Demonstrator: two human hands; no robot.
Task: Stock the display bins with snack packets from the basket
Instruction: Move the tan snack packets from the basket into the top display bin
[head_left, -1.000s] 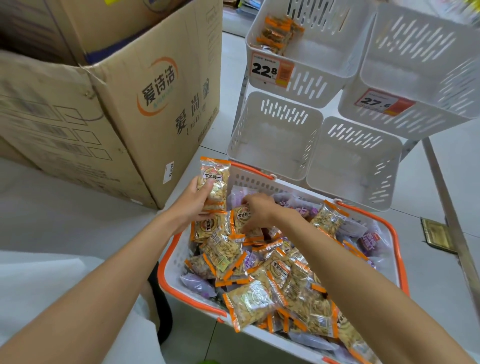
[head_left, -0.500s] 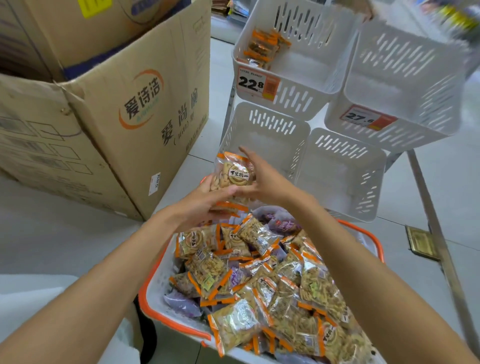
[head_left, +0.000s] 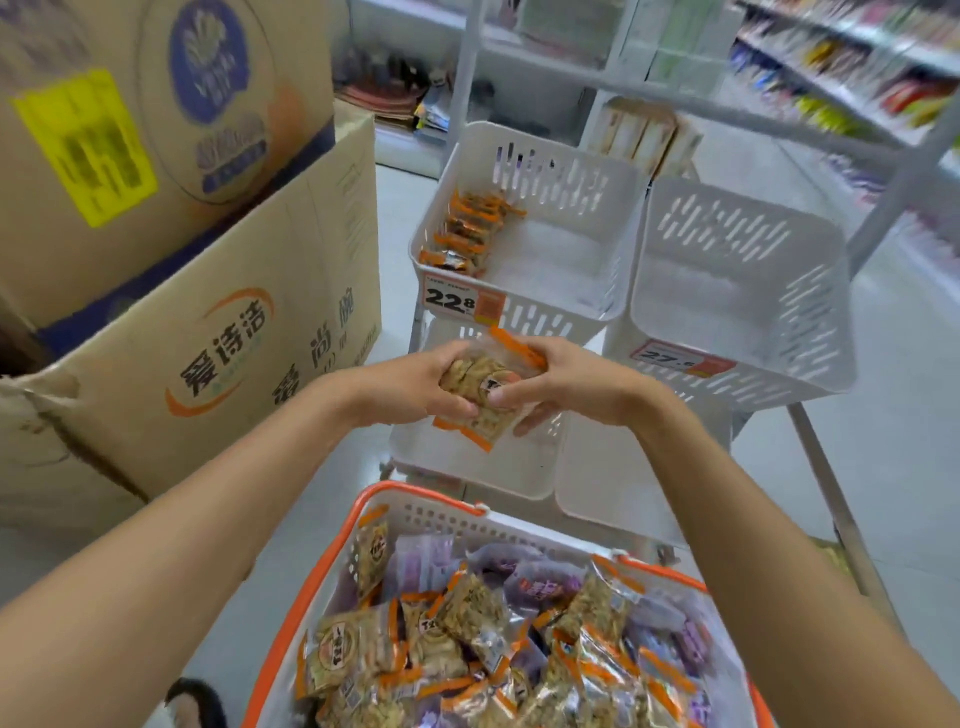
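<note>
Snack packets are bunched beyond the basket, above its far rim, with the left hand and right hand both curled round them. Square the stack, carry it farther from the basket, and lay it flat in the tagged bin.

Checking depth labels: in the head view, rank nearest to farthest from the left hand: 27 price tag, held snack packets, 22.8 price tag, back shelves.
1. snack packets, gripped in the left hand itself.
2. 22.8 price tag, just above, on the left bin.
3. 27 price tag, off to the right.
4. back shelves, far upper right.
</note>
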